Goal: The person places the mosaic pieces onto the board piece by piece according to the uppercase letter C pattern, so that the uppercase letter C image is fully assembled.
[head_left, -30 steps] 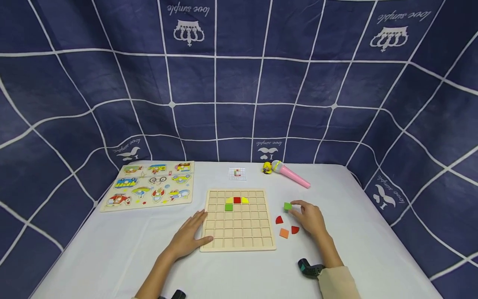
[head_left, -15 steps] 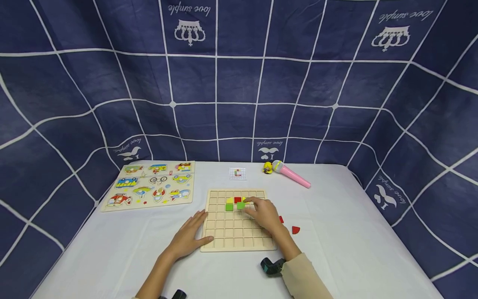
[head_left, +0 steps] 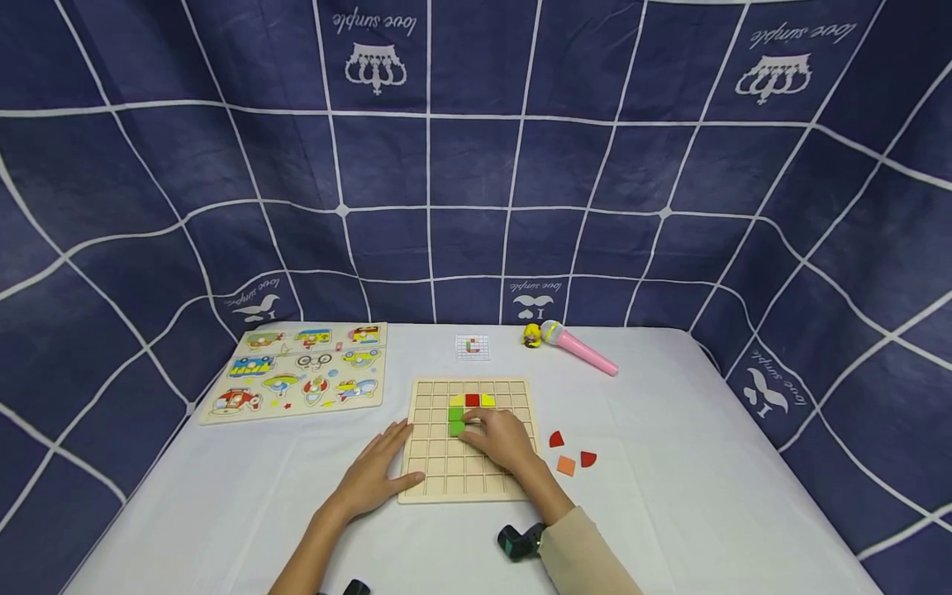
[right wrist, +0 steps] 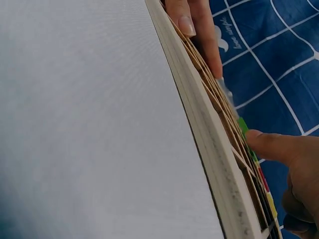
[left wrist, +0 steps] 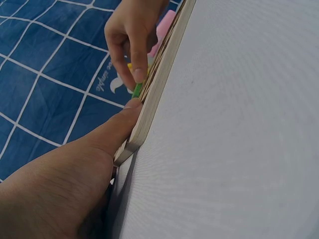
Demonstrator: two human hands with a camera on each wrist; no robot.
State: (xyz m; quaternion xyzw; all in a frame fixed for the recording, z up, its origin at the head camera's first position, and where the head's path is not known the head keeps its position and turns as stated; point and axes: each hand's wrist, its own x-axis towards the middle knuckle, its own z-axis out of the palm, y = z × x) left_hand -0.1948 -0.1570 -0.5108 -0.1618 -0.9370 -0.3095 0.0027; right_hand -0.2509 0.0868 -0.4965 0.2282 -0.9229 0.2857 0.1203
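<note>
A light wooden grid board (head_left: 476,467) lies on the white table. My left hand (head_left: 374,467) rests along its left edge, fingers straight and thumb over the front left corner. Over the board, thumb and forefinger of my right hand (head_left: 504,440) pinch a green square tile (head_left: 456,429), also visible as a green edge (left wrist: 137,90) in the left wrist view. That tile is at a cell directly in front of a second green tile (head_left: 456,413). Behind them, a red square (head_left: 472,400) sits between two yellow curved pieces (head_left: 487,400).
Right of the board lie an orange square (head_left: 566,466) and two red quarter-round pieces (head_left: 588,459). Farther back are a small pattern card (head_left: 472,347), a yellow figurine (head_left: 531,335) and a pink toy microphone (head_left: 583,351). A vehicle puzzle board (head_left: 297,372) lies back left.
My right hand has carried the green tile leftward from the table's right side onto the board, then a little nearer to me. The left hand has stayed in place.
</note>
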